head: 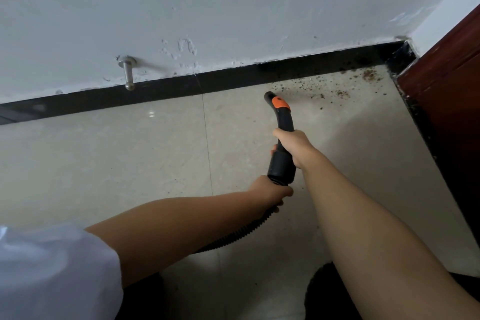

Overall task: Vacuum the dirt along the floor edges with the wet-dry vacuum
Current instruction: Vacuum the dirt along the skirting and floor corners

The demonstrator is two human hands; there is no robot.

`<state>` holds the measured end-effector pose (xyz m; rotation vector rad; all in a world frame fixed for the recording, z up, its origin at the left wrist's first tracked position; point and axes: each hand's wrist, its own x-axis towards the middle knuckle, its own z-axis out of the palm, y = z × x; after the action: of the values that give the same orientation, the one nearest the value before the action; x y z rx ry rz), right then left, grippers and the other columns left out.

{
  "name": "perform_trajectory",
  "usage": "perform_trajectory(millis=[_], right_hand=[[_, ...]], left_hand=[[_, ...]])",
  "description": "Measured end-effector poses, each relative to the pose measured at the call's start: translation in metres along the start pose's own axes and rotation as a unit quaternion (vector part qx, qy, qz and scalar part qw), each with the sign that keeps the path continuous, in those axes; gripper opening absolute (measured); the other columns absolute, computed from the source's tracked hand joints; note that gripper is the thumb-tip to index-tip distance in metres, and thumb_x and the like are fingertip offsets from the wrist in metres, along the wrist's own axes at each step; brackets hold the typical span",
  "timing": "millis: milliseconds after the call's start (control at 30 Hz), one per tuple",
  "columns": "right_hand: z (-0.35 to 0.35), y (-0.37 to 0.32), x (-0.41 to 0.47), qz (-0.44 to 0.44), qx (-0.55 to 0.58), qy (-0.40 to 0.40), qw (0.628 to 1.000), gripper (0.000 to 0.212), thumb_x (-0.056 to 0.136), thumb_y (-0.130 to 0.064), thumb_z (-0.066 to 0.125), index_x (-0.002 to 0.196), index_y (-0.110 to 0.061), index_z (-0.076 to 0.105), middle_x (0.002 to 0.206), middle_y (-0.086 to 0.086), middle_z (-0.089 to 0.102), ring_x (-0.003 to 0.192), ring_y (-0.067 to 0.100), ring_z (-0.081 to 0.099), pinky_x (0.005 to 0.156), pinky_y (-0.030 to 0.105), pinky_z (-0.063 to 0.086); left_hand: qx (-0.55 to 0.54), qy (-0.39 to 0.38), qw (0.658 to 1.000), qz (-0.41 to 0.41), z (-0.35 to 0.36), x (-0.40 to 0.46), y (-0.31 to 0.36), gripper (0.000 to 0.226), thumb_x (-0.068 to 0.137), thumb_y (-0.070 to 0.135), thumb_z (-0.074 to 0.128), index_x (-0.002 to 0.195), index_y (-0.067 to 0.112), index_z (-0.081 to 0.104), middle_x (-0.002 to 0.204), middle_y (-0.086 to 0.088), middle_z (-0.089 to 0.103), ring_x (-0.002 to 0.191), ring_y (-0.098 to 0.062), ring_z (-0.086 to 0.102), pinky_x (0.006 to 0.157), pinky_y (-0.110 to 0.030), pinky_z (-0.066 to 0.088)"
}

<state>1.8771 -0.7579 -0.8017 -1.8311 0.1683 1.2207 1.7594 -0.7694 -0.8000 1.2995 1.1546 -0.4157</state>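
Observation:
A black curved vacuum nozzle [283, 122] with an orange slider points at the floor near the black skirting. Its open tip sits just left of a scatter of brown dirt [337, 86] that runs along the wall into the corner. My right hand [293, 145] grips the nozzle handle at its middle. Below it, my left hand [270, 191] holds the ribbed black hose [241, 232] where it joins the handle. The hose trails down-left under my left forearm.
Beige floor tiles [130, 163] meet a black skirting board [155, 93] under a white wall. A metal door stopper [127, 73] sticks out of the wall at left. A dark red door frame [446, 86] closes the corner at right.

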Motion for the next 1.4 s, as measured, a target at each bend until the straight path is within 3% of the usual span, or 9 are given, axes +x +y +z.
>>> perform_trajectory(millis=[367, 800, 1033, 1133, 1300, 1400], right_hand=[[-0.047, 0.008, -0.001, 0.008, 0.040, 0.082, 0.996, 0.014, 0.091, -0.010, 0.054, 0.100, -0.003, 0.047, 0.067, 0.009, 0.051, 0.053, 0.020, 0.051, 0.048, 0.029, 0.047], [-0.056, -0.022, 0.013, 0.024, -0.006, 0.056, 0.998, 0.017, 0.090, -0.011, 0.056, 0.102, -0.004, 0.046, 0.071, 0.010, 0.053, 0.057, 0.020, 0.054, 0.055, 0.032, 0.050], [-0.024, -0.020, 0.015, 0.002, -0.048, 0.006, 0.999, 0.019, 0.088, -0.011, 0.058, 0.101, -0.003, 0.047, 0.066, 0.009, 0.052, 0.051, 0.021, 0.053, 0.045, 0.027, 0.048], [-0.017, -0.020, 0.015, -0.002, -0.047, -0.004, 0.999, 0.018, 0.088, -0.010, 0.057, 0.101, -0.004, 0.046, 0.065, 0.010, 0.052, 0.051, 0.021, 0.052, 0.048, 0.029, 0.048], [-0.025, -0.022, 0.014, 0.002, -0.023, 0.022, 0.999, 0.021, 0.089, -0.013, 0.057, 0.105, -0.004, 0.047, 0.067, 0.010, 0.054, 0.054, 0.021, 0.054, 0.055, 0.033, 0.051], [-0.041, -0.022, 0.017, 0.007, 0.001, 0.063, 0.998, 0.018, 0.090, -0.013, 0.057, 0.102, -0.004, 0.046, 0.069, 0.009, 0.054, 0.055, 0.020, 0.054, 0.054, 0.032, 0.050]], left_hand=[[0.047, -0.056, 0.997, 0.020, 0.031, 0.008, 0.014, 0.043, 0.084, 0.014, 0.063, 0.123, 0.002, 0.051, 0.072, -0.003, 0.052, 0.058, -0.013, 0.051, 0.052, -0.021, 0.046], [-0.002, -0.049, 0.999, 0.020, 0.033, 0.008, 0.042, 0.039, 0.085, 0.013, 0.064, 0.120, 0.000, 0.051, 0.072, -0.005, 0.052, 0.057, -0.014, 0.051, 0.052, -0.022, 0.046], [-0.057, -0.024, 0.998, 0.014, 0.020, 0.007, 0.027, 0.024, 0.085, 0.012, 0.063, 0.103, 0.004, 0.050, 0.068, -0.006, 0.051, 0.055, -0.016, 0.049, 0.052, -0.023, 0.045], [-0.050, -0.020, 0.998, 0.018, 0.015, 0.005, 0.024, 0.021, 0.085, 0.012, 0.063, 0.100, 0.006, 0.049, 0.068, -0.006, 0.051, 0.053, -0.015, 0.049, 0.047, -0.020, 0.045], [-0.018, -0.028, 0.999, 0.025, 0.013, 0.009, 0.030, 0.024, 0.086, 0.013, 0.063, 0.106, 0.004, 0.053, 0.068, -0.004, 0.052, 0.052, -0.012, 0.050, 0.040, -0.015, 0.043], [0.017, -0.045, 0.998, 0.028, 0.020, 0.017, 0.037, 0.037, 0.085, 0.016, 0.064, 0.117, 0.000, 0.053, 0.068, -0.004, 0.053, 0.053, -0.013, 0.051, 0.045, -0.017, 0.044]])
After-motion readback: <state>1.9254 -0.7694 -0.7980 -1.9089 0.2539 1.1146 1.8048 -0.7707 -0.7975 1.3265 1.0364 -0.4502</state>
